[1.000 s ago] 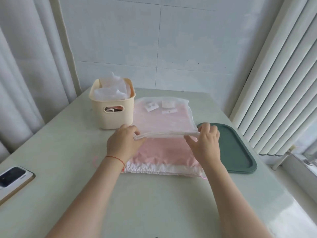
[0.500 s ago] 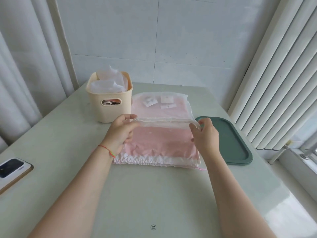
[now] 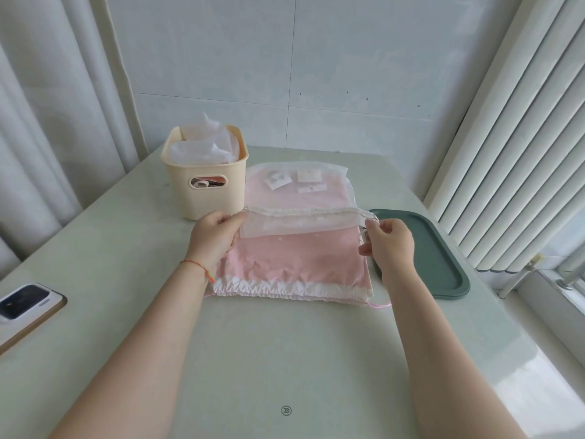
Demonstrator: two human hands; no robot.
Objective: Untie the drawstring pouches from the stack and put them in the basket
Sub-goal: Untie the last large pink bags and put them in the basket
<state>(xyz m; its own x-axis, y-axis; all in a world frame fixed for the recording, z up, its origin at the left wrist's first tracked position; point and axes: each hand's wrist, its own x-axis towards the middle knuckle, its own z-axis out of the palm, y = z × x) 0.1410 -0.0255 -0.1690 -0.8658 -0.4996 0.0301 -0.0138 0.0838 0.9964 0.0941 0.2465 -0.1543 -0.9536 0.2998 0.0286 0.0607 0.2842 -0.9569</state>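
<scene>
Left hand pinches the sheer pouch at one end of its gathered hem; right hand pinches the cord at the other end; pouch lies between both grips, atop the pink stack. Basket, part filled, stands just beyond the left grip. Judgement: anchor the hem leftward, draw the cord steadily outward; jerking risks dragging the stack.

Bright soft daylight from the right, faint shadows, wide-angle bending at edges
</scene>
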